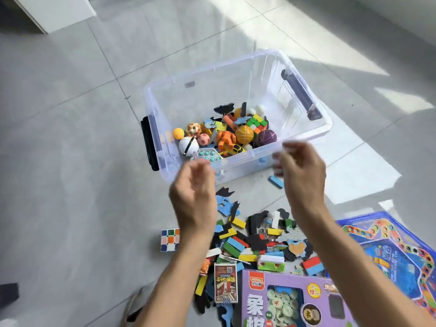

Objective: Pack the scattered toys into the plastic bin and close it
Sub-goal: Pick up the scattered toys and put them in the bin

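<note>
The clear plastic bin (304, 134) stands on the floor without a lid, its bottom covered by balls, a cube puzzle, an orange figure and blocks (226, 135). Both hands hover at its near rim, blurred by motion. My left hand (193, 194) has loosely curled fingers with nothing visible in them. My right hand (300, 173) also has curled fingers; pale blur at the fingertips hides whether they hold a piece. Below my hands a pile of coloured blocks and foam puzzle pieces (254, 241) lies scattered. A cube puzzle (169, 239) sits to its left.
A purple chess-set box (295, 300), a small card pack (225, 283) and a blue game board (391, 251) lie near me. One blue block (276, 181) lies by the bin's near wall. Black latches (148, 142) flank the bin. Grey tile floor surrounds everything.
</note>
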{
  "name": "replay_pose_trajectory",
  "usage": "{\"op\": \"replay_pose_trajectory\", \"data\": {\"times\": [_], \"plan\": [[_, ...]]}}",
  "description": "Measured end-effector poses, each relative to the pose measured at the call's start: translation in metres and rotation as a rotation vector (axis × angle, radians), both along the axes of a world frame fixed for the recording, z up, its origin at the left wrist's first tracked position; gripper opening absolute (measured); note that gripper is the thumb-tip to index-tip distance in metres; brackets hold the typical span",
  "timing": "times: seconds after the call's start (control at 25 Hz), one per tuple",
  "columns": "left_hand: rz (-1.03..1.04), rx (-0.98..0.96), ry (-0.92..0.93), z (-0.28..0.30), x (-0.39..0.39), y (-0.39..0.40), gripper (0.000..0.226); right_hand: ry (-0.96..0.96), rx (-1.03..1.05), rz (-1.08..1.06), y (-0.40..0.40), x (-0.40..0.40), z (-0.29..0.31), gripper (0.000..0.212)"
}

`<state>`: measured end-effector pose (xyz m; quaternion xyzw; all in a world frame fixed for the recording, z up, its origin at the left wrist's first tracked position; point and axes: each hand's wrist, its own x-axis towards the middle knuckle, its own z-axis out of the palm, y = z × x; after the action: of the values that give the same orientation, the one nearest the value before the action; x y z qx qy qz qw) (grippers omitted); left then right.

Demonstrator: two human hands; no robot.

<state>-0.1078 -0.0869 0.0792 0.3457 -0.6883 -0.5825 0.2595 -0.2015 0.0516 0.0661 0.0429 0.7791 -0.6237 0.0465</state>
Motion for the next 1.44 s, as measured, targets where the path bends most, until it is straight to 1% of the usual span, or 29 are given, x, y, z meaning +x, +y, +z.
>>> {"op": "replay_pose_trajectory", "data": {"times": [0.04, 0.08, 0.12, 0.2, 0.24, 0.28, 0.32, 0.4, 0.44, 0.56, 0.64, 0.68, 0.72, 0.76, 0.84, 0.88, 0.92, 0.96, 1.04, 1.08, 1.12, 1.2, 1.24, 1.28, 1.32, 1.4, 1.44], "plan": [[-0.064, -0.047, -0.146, -0.030, 0.007, 0.007, 0.012, -0.008, 0.105, 0.068, 0.004, 0.024, -0.026, 0.015], [-0.157, -0.134, -0.307, -0.063, 0.011, 0.009, 0.011, 0.001, 0.268, 0.194, 0.004, 0.043, -0.057, 0.017], [-0.271, -0.270, -0.454, -0.094, 0.011, 0.006, 0.015, 0.041, 0.450, 0.364, 0.002, 0.056, -0.087, 0.021], [-0.506, -0.530, -0.684, -0.144, 0.002, -0.009, 0.036, 0.195, 0.765, 0.723, -0.008, 0.067, -0.141, 0.042], [-0.588, -0.615, -0.772, -0.161, -0.002, -0.019, 0.047, 0.280, 0.869, 0.872, -0.012, 0.065, -0.163, 0.053], [-0.647, -0.668, -0.841, -0.175, -0.005, -0.027, 0.056, 0.354, 0.948, 0.955, -0.013, 0.062, -0.177, 0.055], [-0.672, -0.706, -0.883, -0.184, -0.007, -0.033, 0.061, 0.428, 1.007, 0.981, -0.013, 0.059, -0.186, 0.050], [-0.656, -0.729, -0.901, -0.199, -0.006, -0.039, 0.063, 0.488, 1.040, 0.929, -0.008, 0.056, -0.198, 0.034], [-0.632, -0.684, -0.894, -0.204, -0.006, -0.039, 0.062, 0.469, 1.024, 0.894, -0.003, 0.056, -0.201, 0.030], [-0.560, -0.447, -0.846, -0.199, -0.002, -0.033, 0.054, 0.358, 0.934, 0.785, 0.012, 0.056, -0.200, 0.034], [-0.517, -0.340, -0.758, -0.178, 0.006, -0.021, 0.050, 0.220, 0.776, 0.658, 0.021, 0.060, -0.185, 0.029], [-0.490, -0.362, -0.672, -0.161, 0.013, -0.010, 0.049, 0.143, 0.650, 0.571, 0.024, 0.064, -0.169, 0.023], [-0.452, -0.433, -0.547, -0.140, 0.022, 0.002, 0.048, 0.106, 0.525, 0.451, 0.029, 0.067, -0.148, 0.018], [-0.399, -0.524, -0.396, -0.113, 0.029, 0.016, 0.046, 0.123, 0.409, 0.315, 0.034, 0.067, -0.120, 0.015], [-0.259, -0.643, -0.113, -0.052, 0.028, 0.033, 0.043, 0.249, 0.207, 0.081, 0.031, 0.052, -0.054, 0.013], [-0.187, -0.667, -0.039, -0.025, 0.016, 0.032, 0.042, 0.301, 0.131, 0.016, 0.026, 0.035, -0.024, 0.012], [-0.125, -0.668, -0.030, -0.003, -0.002, 0.023, 0.044, 0.338, 0.086, -0.004, 0.020, 0.013, 0.001, 0.012], [-0.078, -0.656, -0.081, 0.014, -0.022, 0.010, 0.049, 0.348, 0.097, 0.016, 0.010, -0.013, 0.019, 0.016], [-0.032, -0.672, -0.199, 0.030, -0.049, -0.020, 0.063, 0.319, 0.242, 0.107, -0.005, -0.053, 0.042, 0.032], [-0.010, -0.692, -0.199, 0.026, -0.049, -0.027, 0.060, 0.308, 0.307, 0.117, -0.006, -0.061, 0.042, 0.036], [0.013, -0.695, -0.169, 0.019, -0.037, -0.028, 0.048, 0.305, 0.326, 0.097, -0.004, -0.059, 0.037, 0.033], [0.004, -0.658, -0.142, -0.011, 0.007, -0.013, 0.025, 0.304, 0.336, 0.011, 0.012, -0.030, 0.015, 0.021], [-0.011, -0.625, -0.187, -0.033, 0.029, -0.007, 0.020, 0.269, 0.338, -0.020, 0.022, -0.013, -0.005, 0.015], [-0.027, -0.596, -0.287, -0.059, 0.044, -0.010, 0.019, 0.207, 0.368, -0.007, 0.027, 0.000, -0.029, 0.013], [-0.071, -0.582, -0.455, -0.086, 0.055, -0.018, 0.021, 0.122, 0.433, 0.039, 0.031, 0.013, -0.057, 0.013], [-0.267, -0.618, -0.865, -0.130, 0.060, -0.040, 0.034, 0.019, 0.643, 0.181, 0.038, 0.022, -0.112, 0.020], [-0.364, -0.635, -0.982, -0.146, 0.056, -0.051, 0.041, -0.002, 0.728, 0.249, 0.041, 0.017, -0.131, 0.025]]}}
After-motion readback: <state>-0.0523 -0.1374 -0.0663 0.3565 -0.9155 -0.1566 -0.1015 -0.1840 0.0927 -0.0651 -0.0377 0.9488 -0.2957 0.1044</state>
